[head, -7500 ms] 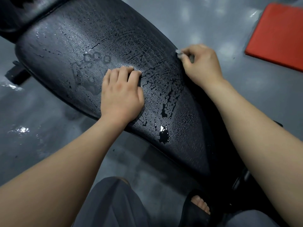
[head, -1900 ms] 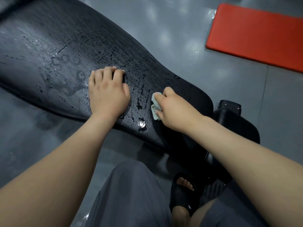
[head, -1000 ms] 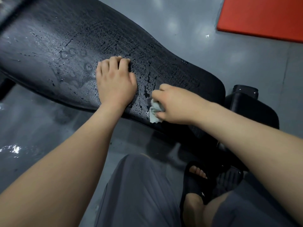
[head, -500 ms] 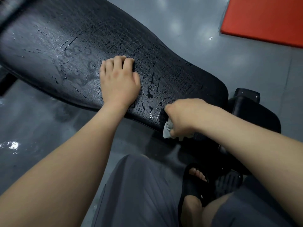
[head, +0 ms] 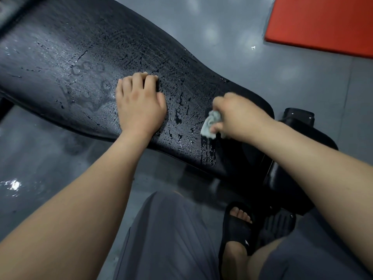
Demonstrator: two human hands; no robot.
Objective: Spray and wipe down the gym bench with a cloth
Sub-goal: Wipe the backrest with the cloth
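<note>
The black padded gym bench (head: 84,57) slants from the upper left to the lower right, its surface wet with droplets and streaks. My left hand (head: 139,104) rests palm down on the middle of the pad with its fingertips bent on the surface. My right hand (head: 238,116) grips a small crumpled pale cloth (head: 211,124) and presses it on the pad near the narrow end. Most of the cloth is hidden inside the fist. No spray bottle is in view.
A red mat (head: 321,23) lies on the grey floor at the upper right. A second black pad (head: 298,126) adjoins the bench's narrow end. My grey-trousered legs and a foot in a black sandal (head: 238,225) are just below the bench. Wet patches shine on the floor at left.
My right hand has brought the cloth back up from the near edge onto the top of the pad, leaving a wiped streak. My left hand has stayed put.
</note>
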